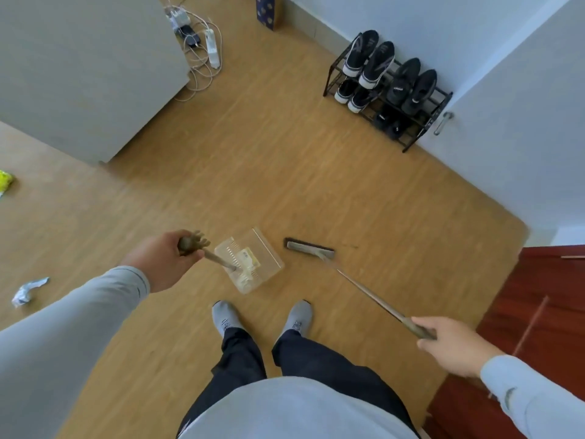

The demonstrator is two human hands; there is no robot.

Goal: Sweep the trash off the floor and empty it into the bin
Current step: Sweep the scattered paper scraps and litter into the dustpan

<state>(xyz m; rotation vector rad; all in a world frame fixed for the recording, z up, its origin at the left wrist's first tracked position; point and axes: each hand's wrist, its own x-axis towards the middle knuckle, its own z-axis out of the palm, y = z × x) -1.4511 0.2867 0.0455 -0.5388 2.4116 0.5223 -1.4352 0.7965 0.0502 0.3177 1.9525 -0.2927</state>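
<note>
The left hand [164, 259] gripped the dustpan [250, 261] handle, fingers curled around it; the right hand [449, 345] clasped the broom [311, 247] stick above the floor [285, 172].

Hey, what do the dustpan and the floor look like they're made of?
Dustpan: probably clear plastic, glossy; the floor and the trash inside show through it. Floor: wood-look planks with printed-looking grain and a soft sheen, laminate or vinyl; can't tell which.

I count one dustpan [250, 261] holding trash, one broom [310, 248], two loose scraps on the floor [253, 172]: a crumpled white one [28, 291] and a yellow one [5, 182]. One shoe rack [387, 93], one power strip [212, 47].
</note>
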